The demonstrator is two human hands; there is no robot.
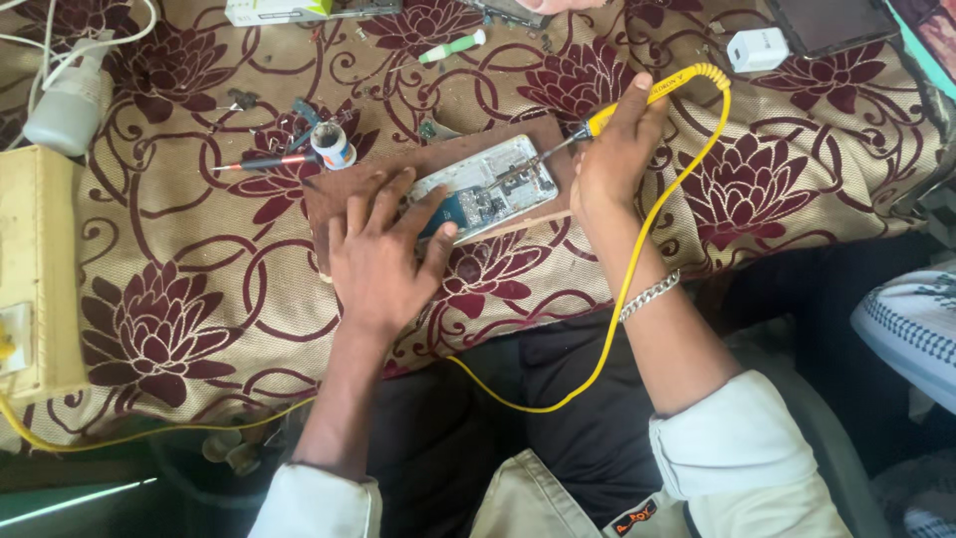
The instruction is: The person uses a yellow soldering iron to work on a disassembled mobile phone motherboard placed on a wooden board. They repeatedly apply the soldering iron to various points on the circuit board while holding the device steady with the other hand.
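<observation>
**Two hands on an opened phone, soldering in progress**

Two hands working. My left hand (383, 261) lies flat, fingers (396, 199) spread and open, pressing the near end of the opened phone (488, 185) so it stays put. Phone lies on a brown board (438, 164), back off, circuit board showing, in the middle of the surface (199, 289), which wears a tan cloth with dark red flowers. My right hand (612, 159) has its fingers closed around the yellow soldering iron (647, 98); tip is down on the phone's insides near the upper middle. Yellow cord (637, 239) loops from the handle past my wrist and down over my lap.

Step, as I judge it: working a joint on the circuit board. Next move calls for a steady tip, light pressure, left hand holding firm, cord kept slack so it doesn't tug.

Around: small round tin (334, 145) and a red-handled screwdriver (264, 161) just left of the board, white charger block (757, 48) top right, white bottle (68, 105) far left.
</observation>
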